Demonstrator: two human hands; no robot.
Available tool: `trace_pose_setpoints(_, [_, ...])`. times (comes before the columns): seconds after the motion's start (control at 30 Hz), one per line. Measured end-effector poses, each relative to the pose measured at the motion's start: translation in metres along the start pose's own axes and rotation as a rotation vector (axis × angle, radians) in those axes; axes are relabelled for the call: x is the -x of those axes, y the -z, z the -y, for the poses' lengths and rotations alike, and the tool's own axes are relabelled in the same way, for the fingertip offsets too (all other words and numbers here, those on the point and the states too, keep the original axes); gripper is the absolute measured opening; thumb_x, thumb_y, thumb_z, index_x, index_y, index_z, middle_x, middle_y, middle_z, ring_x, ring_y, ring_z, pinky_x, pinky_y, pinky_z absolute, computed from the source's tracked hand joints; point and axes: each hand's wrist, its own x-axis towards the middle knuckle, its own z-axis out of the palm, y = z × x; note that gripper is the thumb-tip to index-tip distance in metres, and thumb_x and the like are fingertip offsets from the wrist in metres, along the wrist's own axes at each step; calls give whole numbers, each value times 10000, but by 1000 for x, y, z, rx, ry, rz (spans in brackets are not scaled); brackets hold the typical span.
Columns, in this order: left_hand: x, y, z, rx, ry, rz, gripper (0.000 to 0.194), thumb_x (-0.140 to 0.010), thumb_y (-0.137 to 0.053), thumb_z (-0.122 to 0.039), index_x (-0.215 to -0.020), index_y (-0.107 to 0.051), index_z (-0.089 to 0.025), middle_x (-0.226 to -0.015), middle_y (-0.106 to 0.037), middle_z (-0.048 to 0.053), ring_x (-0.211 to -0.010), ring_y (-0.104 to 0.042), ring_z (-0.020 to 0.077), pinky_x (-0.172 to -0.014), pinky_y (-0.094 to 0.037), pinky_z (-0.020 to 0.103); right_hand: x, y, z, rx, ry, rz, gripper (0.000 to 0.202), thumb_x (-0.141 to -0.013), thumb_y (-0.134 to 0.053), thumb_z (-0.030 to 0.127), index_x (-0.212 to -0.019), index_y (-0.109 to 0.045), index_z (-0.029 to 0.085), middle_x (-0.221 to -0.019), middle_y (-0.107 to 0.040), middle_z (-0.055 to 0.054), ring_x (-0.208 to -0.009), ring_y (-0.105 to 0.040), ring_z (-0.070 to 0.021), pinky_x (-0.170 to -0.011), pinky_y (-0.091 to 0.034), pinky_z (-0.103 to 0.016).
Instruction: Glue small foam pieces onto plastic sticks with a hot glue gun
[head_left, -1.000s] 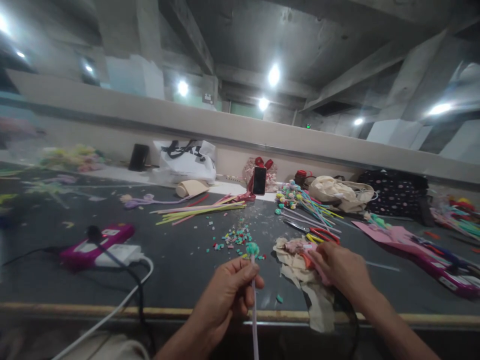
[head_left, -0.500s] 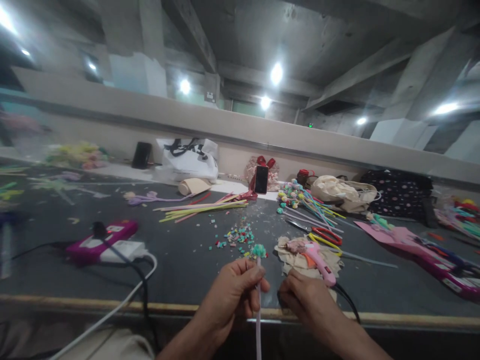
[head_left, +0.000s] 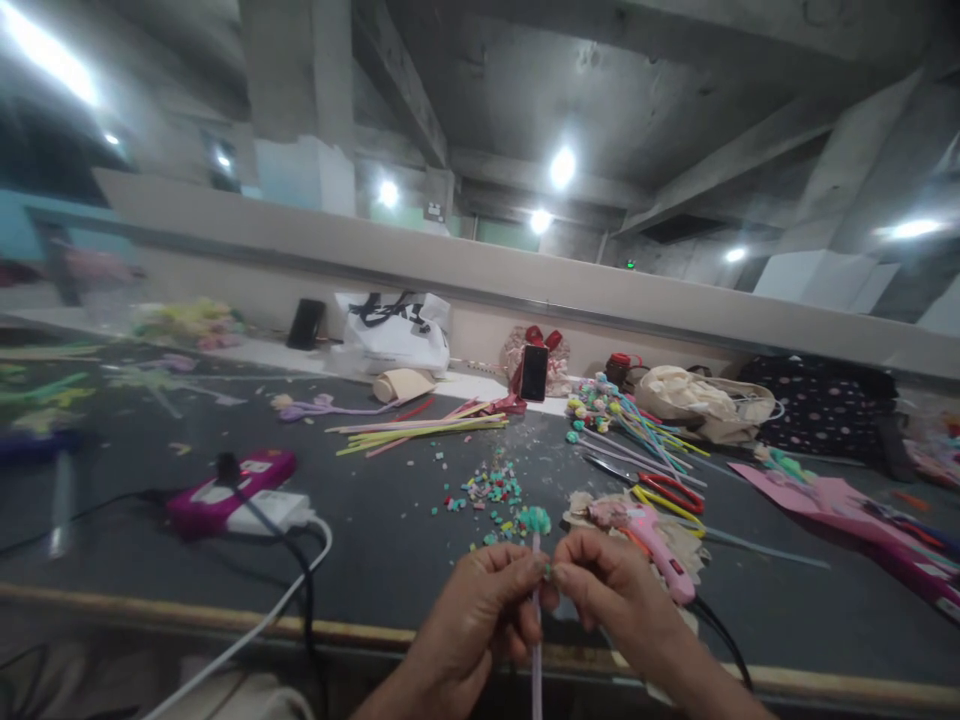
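My left hand is closed around a pale lilac pipe cleaner, which stands upright and runs down past the table edge. At its top sits a small turquoise-green cluster. My right hand is pinched, its fingertips meeting those of my left hand just below the cluster. A tiny green bit shows between the fingertips. Beyond my hands lies a scatter of small coloured pieces. A pink hot glue gun rests on crumpled cloth beside my right hand.
Red-handled scissors and finished pom-pom stems lie to the right. Loose pipe cleaners lie behind the pieces. A magenta power strip with cables is at the left. A phone stands at the back.
My right hand has moved left and up from beside the glue gun to meet my left fingertips. The whole view has shifted slightly; my left hand still holds the stem.
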Motion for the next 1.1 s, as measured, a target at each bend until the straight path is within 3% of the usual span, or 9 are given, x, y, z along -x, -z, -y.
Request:
trace_pose_setpoints(0.23, [2,2,-4,-23,-8,-11,311,-651,-552,-415,-542,-535,-124,-307,-482,-47,-232,-353,22,-274,-209,123,-2,1,8,418,176,-79,164,-755,-465,203,-604,-517,167,-534,-484,37,-495,-422,-82,-469,-299,-193])
trace_pose_setpoints(0.43, [0,2,-1,28,5,3,351,-636,-546,-449,-506,-538,-123,-279,-429,-63,-234,-308,16,-287,-204,133,-1,-5,3,325,126,-174,141,-745,-471,237,-637,-528,167,-556,-487,32,-518,-445,-95,-480,-335,-187])
trace_pose_setpoints(0.73, [-2,3,1,14,36,2,332,-655,-525,-410,-488,-543,-125,-256,-421,-53,-217,-313,24,-266,-194,135,1,-1,4,520,282,-136,125,-749,-447,164,-646,-516,174,-573,-474,24,-527,-451,-97,-493,-327,-201])
trace_pose_setpoints(0.83, [0,4,-3,-74,28,0,340,-667,-514,-390,-467,-539,-117,-256,-428,-43,-200,-309,22,-240,-140,135,-1,9,5,543,350,-84,116,-775,-431,158,-694,-509,185,-642,-524,6,-603,-491,-108,-553,-356,-211])
trace_pose_setpoints(0.93, [2,5,-10,-113,13,-20,229,-663,-531,-300,-536,-562,-112,-332,-516,-25,-190,-277,1,-230,-102,129,-6,24,12,544,384,-38,104,-786,-436,157,-741,-525,190,-716,-560,-9,-681,-519,-114,-620,-377,-215])
trace_pose_setpoints(1.1, [3,5,-16,-140,48,28,172,-679,-513,-269,-623,-576,-119,-311,-528,-20,-178,-235,1,-222,-69,129,-21,42,27,584,378,25,117,-792,-460,205,-733,-559,185,-722,-556,-9,-660,-519,-101,-578,-371,-193])
